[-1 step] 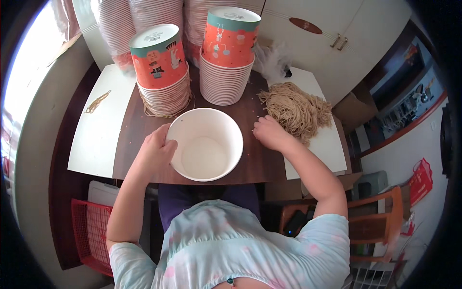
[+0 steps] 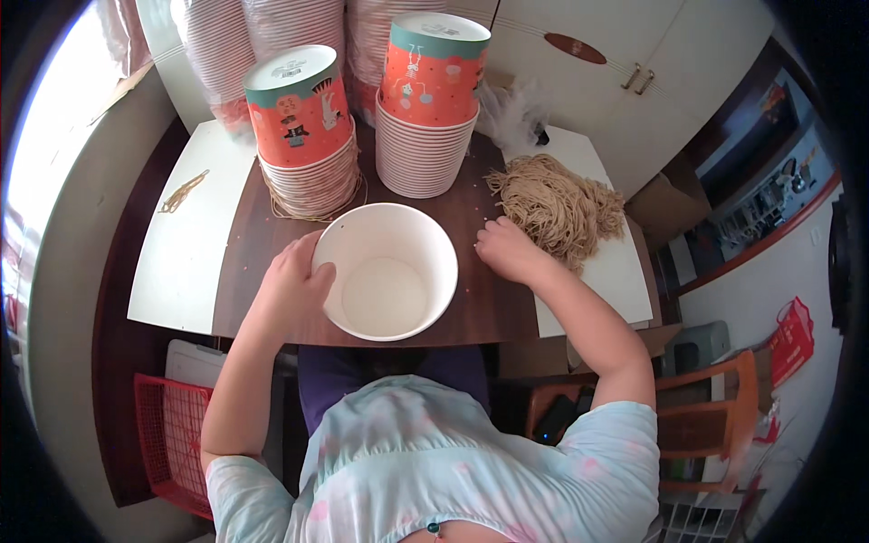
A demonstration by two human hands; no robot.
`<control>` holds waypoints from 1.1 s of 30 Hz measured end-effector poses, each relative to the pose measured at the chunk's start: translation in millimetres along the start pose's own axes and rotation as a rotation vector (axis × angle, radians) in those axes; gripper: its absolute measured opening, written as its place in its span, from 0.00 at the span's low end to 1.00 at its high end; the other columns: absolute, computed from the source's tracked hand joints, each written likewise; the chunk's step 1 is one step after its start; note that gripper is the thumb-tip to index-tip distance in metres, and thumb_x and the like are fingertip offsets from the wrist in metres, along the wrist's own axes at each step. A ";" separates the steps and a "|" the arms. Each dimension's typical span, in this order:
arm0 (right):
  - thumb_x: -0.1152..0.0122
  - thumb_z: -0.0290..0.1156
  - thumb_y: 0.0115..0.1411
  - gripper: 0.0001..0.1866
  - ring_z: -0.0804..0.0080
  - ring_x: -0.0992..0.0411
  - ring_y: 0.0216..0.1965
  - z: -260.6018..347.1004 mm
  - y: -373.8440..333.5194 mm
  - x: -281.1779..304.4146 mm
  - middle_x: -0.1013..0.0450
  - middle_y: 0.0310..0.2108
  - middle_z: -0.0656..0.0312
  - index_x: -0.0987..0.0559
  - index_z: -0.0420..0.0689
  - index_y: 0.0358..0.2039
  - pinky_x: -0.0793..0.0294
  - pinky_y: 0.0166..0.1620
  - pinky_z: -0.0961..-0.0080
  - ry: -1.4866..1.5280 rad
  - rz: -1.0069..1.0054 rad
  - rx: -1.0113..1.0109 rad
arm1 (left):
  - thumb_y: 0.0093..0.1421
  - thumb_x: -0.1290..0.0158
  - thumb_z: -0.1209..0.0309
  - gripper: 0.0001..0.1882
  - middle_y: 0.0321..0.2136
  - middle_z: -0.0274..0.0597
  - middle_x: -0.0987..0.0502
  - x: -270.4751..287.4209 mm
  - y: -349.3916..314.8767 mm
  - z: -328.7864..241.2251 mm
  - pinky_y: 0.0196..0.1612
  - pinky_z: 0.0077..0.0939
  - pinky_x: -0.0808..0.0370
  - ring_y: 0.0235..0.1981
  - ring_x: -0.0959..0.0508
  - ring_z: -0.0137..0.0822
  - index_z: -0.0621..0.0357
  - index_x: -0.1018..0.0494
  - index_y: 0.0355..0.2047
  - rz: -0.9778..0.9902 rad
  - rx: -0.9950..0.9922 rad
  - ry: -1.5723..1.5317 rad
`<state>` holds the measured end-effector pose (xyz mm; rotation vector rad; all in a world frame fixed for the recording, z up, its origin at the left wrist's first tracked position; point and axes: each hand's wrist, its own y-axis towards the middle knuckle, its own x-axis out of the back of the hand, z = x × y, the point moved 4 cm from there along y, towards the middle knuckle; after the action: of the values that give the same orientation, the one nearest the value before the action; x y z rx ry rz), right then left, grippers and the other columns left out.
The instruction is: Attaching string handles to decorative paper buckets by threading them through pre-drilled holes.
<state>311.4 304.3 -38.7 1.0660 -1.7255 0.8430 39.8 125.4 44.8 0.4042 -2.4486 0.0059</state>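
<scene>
My left hand (image 2: 297,273) grips the rim of a white paper bucket (image 2: 385,297), thumb inside and fingers around its outer side. The bucket's mouth faces me, and nothing shows inside it. To its right, my right hand (image 2: 512,252) is closed with its fingers pinched together, low over the brown tabletop; whatever they may hold is too small to make out. Beside that hand lies a heaped bundle of thin tan cords (image 2: 557,204). Behind the bucket stands an upside-down stack of orange and green paper buckets (image 2: 299,118) with tan strands looped around its lower rims.
A second upside-down bucket stack (image 2: 425,149) stands farther back, near tall plastic-wrapped stacks (image 2: 294,27). A few loose strands (image 2: 186,192) lie on the white board at left. A red plastic basket (image 2: 172,434) sits below left, a wooden chair (image 2: 715,416) at right.
</scene>
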 end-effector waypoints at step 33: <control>0.42 0.26 0.54 0.15 0.56 0.26 0.36 -33.7 -46.0 35.8 0.25 0.31 0.53 0.26 0.39 0.43 0.28 0.42 0.63 0.546 -0.068 -0.523 | 0.61 0.49 0.74 0.07 0.21 0.34 0.26 29.2 18.1 -90.4 0.29 0.20 0.29 0.25 0.28 0.22 0.66 0.25 0.33 -0.012 -0.237 -0.284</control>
<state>357.4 305.0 10.5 0.4787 -1.3233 0.5258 67.5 143.7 135.6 0.3325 -2.6833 -0.3672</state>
